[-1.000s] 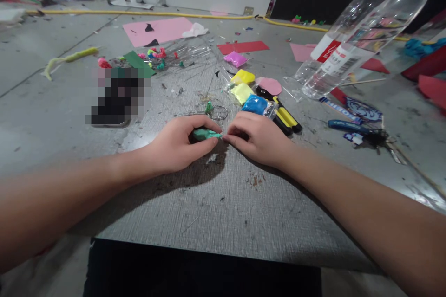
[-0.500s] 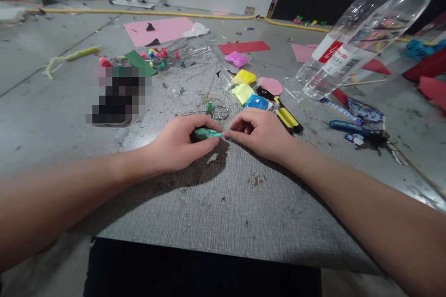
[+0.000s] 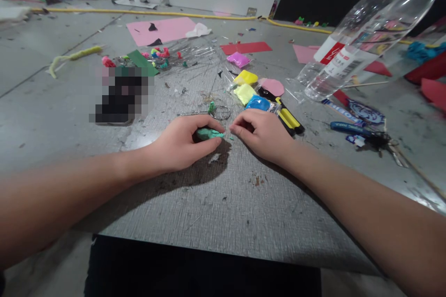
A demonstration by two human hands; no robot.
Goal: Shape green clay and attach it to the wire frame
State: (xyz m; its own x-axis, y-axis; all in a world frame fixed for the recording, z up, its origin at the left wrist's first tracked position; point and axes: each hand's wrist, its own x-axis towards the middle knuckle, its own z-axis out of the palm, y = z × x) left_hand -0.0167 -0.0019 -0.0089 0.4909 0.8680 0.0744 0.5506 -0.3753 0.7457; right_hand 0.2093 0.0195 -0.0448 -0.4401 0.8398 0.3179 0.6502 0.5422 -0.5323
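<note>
My left hand (image 3: pixel 186 143) is closed around a lump of green modelling clay (image 3: pixel 209 134), its tip poking out between thumb and forefinger just above the table. Facing it at a small gap, my right hand (image 3: pixel 263 132) has thumb and forefinger pinched together; whatever they hold, if anything, is too small to make out. A tiny green crumb (image 3: pixel 232 138) lies on the table between the two hands. Just behind my left hand is a thin wire piece with loops (image 3: pixel 221 112), a small green bit (image 3: pixel 211 106) on it. The blue clay packet (image 3: pixel 258 102) lies right behind my right hand.
A yellow-and-black cutter (image 3: pixel 291 118) and yellow clay packets (image 3: pixel 245 77) lie behind my right hand. Two clear bottles (image 3: pixel 327 74) stand at the right, near keys (image 3: pixel 386 139). A blurred-out dark object (image 3: pixel 120 97) lies left, pink paper (image 3: pixel 167 30) farther back.
My right hand has drawn slightly away to the right from the clay tip, widening the gap. The left hand keeps its hold on the clay. The view has shifted slightly.
</note>
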